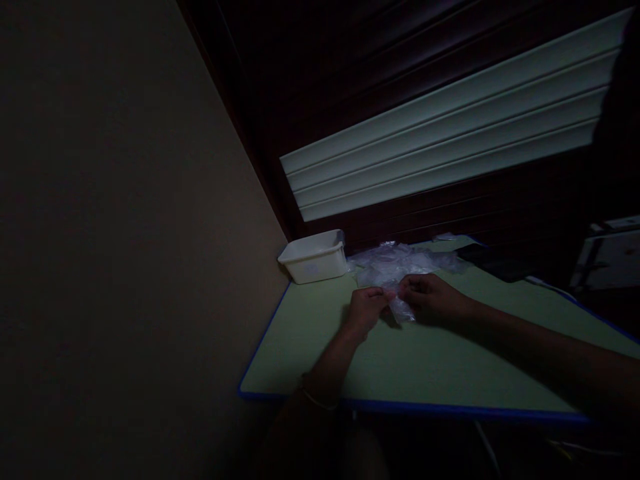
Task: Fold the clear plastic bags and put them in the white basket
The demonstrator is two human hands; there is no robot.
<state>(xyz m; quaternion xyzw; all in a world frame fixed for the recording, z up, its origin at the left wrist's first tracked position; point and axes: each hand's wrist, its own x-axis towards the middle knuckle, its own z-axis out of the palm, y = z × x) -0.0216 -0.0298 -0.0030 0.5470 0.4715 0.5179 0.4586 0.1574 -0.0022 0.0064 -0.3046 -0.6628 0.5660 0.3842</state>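
Both hands meet over the pale green table, pinching a small clear plastic bag (403, 311) between them. My left hand (367, 308) grips the bag's left side with thumb and fingers closed. From the right, my right hand (429, 297) pinches its upper edge, fingers curled. The lower part of the bag hangs between the hands. Whether anything is inside it is too dark to make out. Just behind the hands lies a loose heap of clear plastic bags (395, 261).
A white plastic bin (315, 259) stands at the table's back left, by the wall. At the back right lies a dark flat object (493, 261), with a pale cable (550, 288) beside it. The table (450, 373) has a blue edge. A dark slatted panel rises behind.
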